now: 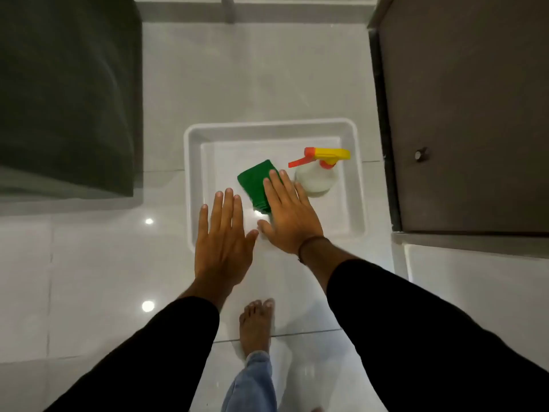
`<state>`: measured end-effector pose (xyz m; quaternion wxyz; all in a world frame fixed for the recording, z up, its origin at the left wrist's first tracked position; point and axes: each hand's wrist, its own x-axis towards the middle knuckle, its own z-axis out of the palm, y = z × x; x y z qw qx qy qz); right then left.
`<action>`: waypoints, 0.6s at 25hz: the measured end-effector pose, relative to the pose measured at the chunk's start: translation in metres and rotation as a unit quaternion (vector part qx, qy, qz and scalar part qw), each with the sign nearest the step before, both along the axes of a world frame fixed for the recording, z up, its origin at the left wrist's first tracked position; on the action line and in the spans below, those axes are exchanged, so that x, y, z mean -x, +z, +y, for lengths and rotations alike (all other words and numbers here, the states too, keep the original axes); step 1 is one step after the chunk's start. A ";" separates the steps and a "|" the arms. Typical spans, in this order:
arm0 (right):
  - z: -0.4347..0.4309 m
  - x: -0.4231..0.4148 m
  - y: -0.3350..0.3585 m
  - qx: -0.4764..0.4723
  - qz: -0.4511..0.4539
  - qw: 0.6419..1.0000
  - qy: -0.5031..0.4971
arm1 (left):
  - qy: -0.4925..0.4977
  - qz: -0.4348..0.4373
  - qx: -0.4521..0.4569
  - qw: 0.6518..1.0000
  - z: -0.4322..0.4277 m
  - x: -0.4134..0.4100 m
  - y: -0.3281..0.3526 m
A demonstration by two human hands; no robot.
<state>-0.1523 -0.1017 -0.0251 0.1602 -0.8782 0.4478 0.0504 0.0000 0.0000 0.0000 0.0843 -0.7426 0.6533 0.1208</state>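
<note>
A white plastic tray (pixel 193 150) lies on the white tiled floor. Inside it are a folded green cloth (pixel 254 179) and, to its right, a white spray bottle (pixel 316 181) with a yellow and orange trigger head. My left hand (pixel 222 242) is held flat, fingers straight, above the tray's near left corner. My right hand (pixel 289 217) is also flat with straight fingers and covers part of the green cloth from this view. Neither hand holds anything. Whether the right hand touches the cloth cannot be told.
A dark grey block (pixel 68 93) fills the upper left. A brown door (pixel 475 114) with a small round stop stands at the right. My bare foot (pixel 255 325) and a jeans leg show below the hands on the glossy tiles.
</note>
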 end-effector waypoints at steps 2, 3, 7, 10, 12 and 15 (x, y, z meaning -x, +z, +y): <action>-0.018 -0.016 -0.019 0.004 -0.006 1.000 0.012 | 0.014 0.017 -0.007 1.000 -0.008 -0.006 -0.016; -0.027 -0.021 -0.026 0.007 0.006 1.000 0.029 | 0.013 0.015 -0.004 1.000 -0.012 -0.008 -0.026; -0.037 -0.025 -0.048 -0.007 0.003 0.999 0.054 | -0.006 0.024 -0.003 1.000 -0.018 -0.007 -0.050; -0.039 -0.026 -0.057 0.031 -0.024 0.998 0.039 | -0.007 0.031 0.001 0.999 -0.018 -0.010 -0.054; -0.038 -0.029 -0.056 0.049 -0.046 0.997 0.037 | 0.004 0.038 -0.004 0.999 -0.017 -0.009 -0.047; -0.028 -0.020 -0.036 0.058 -0.081 0.995 0.025 | 0.017 0.041 -0.002 0.999 -0.008 -0.006 -0.026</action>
